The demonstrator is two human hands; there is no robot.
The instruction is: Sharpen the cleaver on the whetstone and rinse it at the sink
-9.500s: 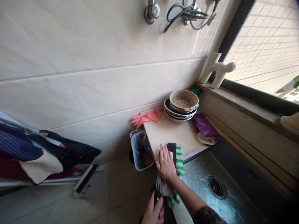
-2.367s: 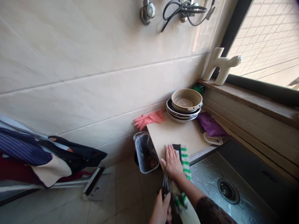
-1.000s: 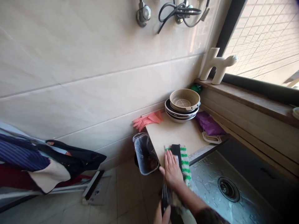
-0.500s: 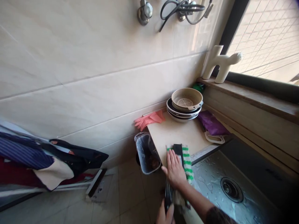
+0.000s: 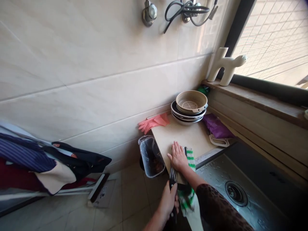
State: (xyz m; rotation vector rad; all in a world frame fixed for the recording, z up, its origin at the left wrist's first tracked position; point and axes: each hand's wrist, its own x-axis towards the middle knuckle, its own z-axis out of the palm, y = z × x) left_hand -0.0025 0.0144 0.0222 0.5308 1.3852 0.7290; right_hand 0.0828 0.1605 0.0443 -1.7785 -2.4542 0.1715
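Note:
My left hand (image 5: 168, 200) is closed round the dark handle of a knife (image 5: 173, 175) at the counter's near edge. The patterned blade runs away from me and disappears under my right hand (image 5: 178, 157). That hand lies flat, fingers stretched out, pressing the blade onto a dark block (image 5: 185, 150), of which only a thin strip shows. Under the block lies a green-and-white striped cloth (image 5: 191, 158), whose near end hangs over the counter (image 5: 183, 136) edge.
A clear bin (image 5: 150, 155) hangs off the counter's left side. Pink gloves (image 5: 154, 121), stacked plates topped by a beige colander (image 5: 190, 102) and a purple cloth (image 5: 216, 126) sit at the back. A wet steel sink (image 5: 231, 189) lies right. Clothes (image 5: 48, 158) hang at left.
My right hand has slid away from me along the block, covering more of it. My left hand has followed with the knife handle and shows more fully.

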